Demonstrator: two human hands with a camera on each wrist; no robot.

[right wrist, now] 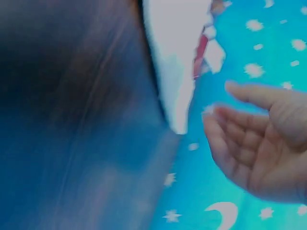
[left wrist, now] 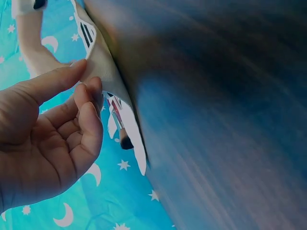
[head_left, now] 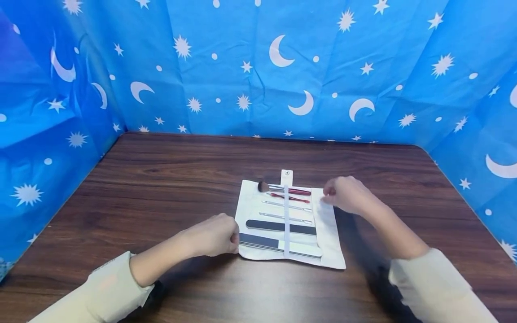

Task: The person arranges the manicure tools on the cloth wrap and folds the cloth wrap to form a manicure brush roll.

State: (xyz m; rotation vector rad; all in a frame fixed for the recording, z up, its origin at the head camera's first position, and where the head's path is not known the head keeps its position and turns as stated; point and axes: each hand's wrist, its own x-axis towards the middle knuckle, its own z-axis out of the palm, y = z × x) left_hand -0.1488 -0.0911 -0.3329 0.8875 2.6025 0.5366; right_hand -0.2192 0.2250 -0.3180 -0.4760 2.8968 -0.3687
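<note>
A white fabric roll-up pouch [head_left: 331, 229] lies unfolded on the table, with a snap tab [head_left: 286, 175] at its far edge. Under its white elastic strap [head_left: 287, 224] sit a red-handled brush [head_left: 263, 186], a thin red tool [head_left: 295, 198], two slim silver tools, a dark nail file [head_left: 266, 225] and a thicker grey-and-white file [head_left: 258, 241]. My left hand [head_left: 216, 235] pinches the pouch's near left edge between thumb and fingers, as the left wrist view shows. By the far right corner hovers my right hand [head_left: 349, 195], fingers loosely bent and apart from the thumb, holding nothing [right wrist: 259, 139].
The dark wood-grain table [head_left: 181, 179] carries the pouch near its middle. Blue cloth [head_left: 242, 67] printed with white moons and stars hangs behind the table and along both sides.
</note>
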